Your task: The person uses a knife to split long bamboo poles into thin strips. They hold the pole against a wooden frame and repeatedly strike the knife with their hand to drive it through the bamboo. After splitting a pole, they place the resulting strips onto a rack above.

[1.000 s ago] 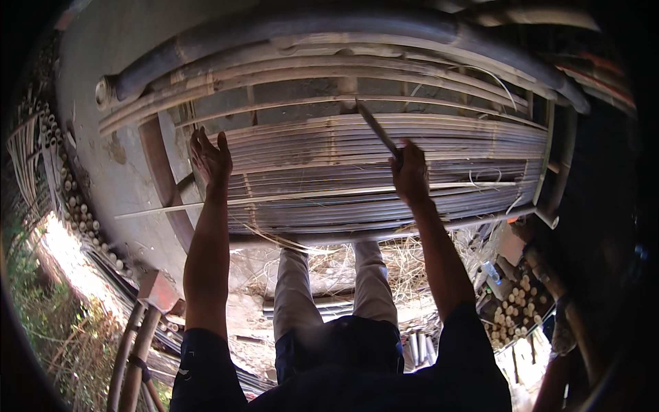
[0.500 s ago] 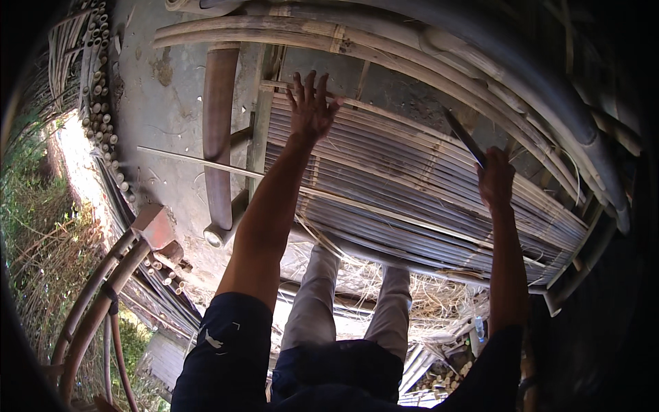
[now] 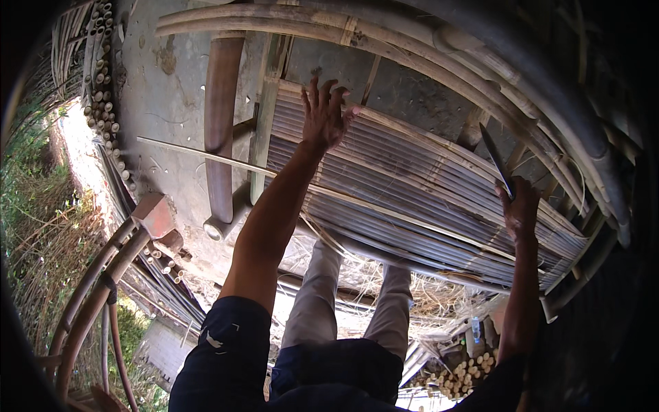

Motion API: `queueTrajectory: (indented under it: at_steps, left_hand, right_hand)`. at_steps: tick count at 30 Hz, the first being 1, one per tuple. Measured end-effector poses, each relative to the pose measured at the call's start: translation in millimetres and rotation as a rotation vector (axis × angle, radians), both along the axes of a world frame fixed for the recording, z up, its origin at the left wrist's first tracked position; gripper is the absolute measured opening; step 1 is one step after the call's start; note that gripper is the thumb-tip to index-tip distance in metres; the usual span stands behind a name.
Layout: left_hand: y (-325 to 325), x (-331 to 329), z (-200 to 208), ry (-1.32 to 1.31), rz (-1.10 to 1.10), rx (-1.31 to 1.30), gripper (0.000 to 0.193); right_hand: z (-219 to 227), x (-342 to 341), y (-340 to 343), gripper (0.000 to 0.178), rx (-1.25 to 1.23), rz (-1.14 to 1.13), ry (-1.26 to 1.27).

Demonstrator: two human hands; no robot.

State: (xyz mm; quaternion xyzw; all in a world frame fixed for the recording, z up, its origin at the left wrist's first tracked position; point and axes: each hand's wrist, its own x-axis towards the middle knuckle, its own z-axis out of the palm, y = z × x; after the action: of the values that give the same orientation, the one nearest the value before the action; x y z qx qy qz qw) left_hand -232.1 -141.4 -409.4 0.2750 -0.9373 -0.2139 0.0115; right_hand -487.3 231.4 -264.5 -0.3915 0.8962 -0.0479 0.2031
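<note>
A panel of narrow bamboo slats (image 3: 391, 172), like a bench seat, stretches in front of my legs. My left hand (image 3: 324, 120) is over its far left edge, fingers spread, with nothing in it; whether it touches the slats I cannot tell. In my right hand (image 3: 519, 206), at the panel's right side, is a knife (image 3: 495, 156) with a long dark blade pointing up and away. One loose thin bamboo strip (image 3: 226, 163) lies across the slats and sticks out past the left end, passing behind my left forearm.
Curved bamboo poles (image 3: 274, 24) arch along the far side. Left of the panel is a thick brown bamboo post (image 3: 221, 130). Cut bamboo ends (image 3: 103, 110) are stacked at the far left, above a reddish block (image 3: 158, 214). Straw-like shavings (image 3: 439, 292) lie beyond my legs.
My right hand has moved right and nearer to me with the knife. My left hand has shifted slightly right, its fingers still spread.
</note>
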Motion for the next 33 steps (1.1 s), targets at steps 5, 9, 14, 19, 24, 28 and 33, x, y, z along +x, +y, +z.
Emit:
queueTrajectory:
  at_steps: [5,9,14,19,24,28,33]
  left_hand:
    - [-5,-3,-2,-0.033,-0.011,0.032,0.062]
    - [-7,-5,-4,-0.100,0.007,0.040,0.073]
    - [1,1,-16,-0.222,0.057,-0.018,0.084]
    - [0,3,-22,-0.190,0.041,-0.094,0.092]
    - [3,-4,-26,-0.225,0.054,-0.133,0.091]
    - [4,-2,-14,-0.301,0.058,-0.124,0.092]
    - [22,-13,-8,-0.153,-0.007,-0.161,0.090]
  right_hand:
    - [-3,-9,-3,0.030,0.051,-0.021,0.019]
    - [-12,-8,-9,0.031,0.072,-0.110,-0.057]
    - [-7,13,12,0.030,-0.050,-0.088,0.326]
    - [-19,63,89,0.038,-0.020,-0.718,0.164]
    - [-75,87,138,0.035,0.270,-0.715,0.160]
    - [-53,77,102,0.030,0.422,-0.684,-0.022]
    - [-46,84,107,0.050,0.210,-0.608,0.029]
